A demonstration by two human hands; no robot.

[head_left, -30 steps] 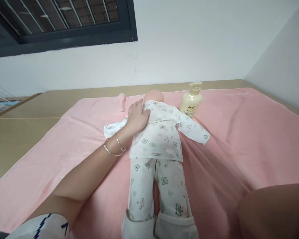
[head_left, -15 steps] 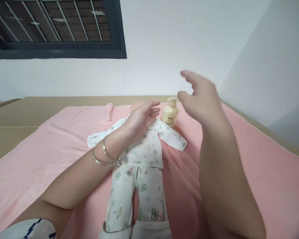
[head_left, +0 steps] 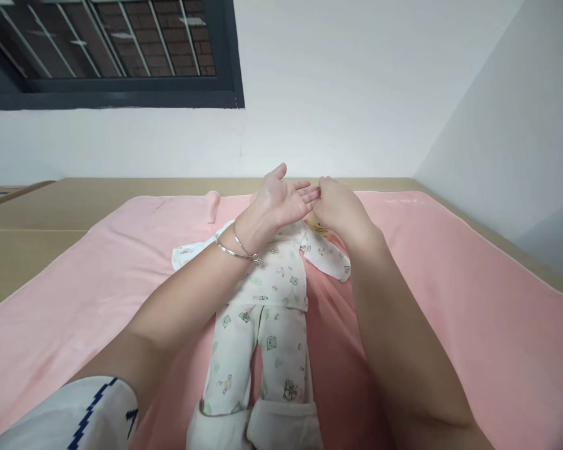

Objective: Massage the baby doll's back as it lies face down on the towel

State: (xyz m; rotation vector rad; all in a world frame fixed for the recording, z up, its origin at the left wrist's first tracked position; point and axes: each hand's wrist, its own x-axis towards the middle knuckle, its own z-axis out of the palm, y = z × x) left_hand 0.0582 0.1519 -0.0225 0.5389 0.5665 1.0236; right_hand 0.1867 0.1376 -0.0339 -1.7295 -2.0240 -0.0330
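Observation:
My left hand (head_left: 284, 199) is open, palm up with fingers stretched to the right, and two bracelets (head_left: 237, 247) circle its wrist. Its fingertips meet my right hand (head_left: 342, 209), which is seen from the back, with its fingers mostly hidden. Behind the right hand, only a piece of the pale yellow pump bottle (head_left: 319, 226) shows; its pump top is covered. Below both hands, a white printed baby top (head_left: 281, 275) and matching pants (head_left: 274, 359) lie flat, sleeves spread. What lies above the collar is hidden by my left hand.
A pink sheet (head_left: 450, 300) lies under the clothes on a wooden surface (head_left: 37, 262). A folded pink piece (head_left: 212, 206) is at its back edge. White walls (head_left: 338, 87) stand behind and to the right, with a dark-framed barred window (head_left: 122, 94) at upper left.
My right hand has come down and left to my left hand's fingertips, covering most of the bottle. My left hand has turned palm up and moved slightly right and up.

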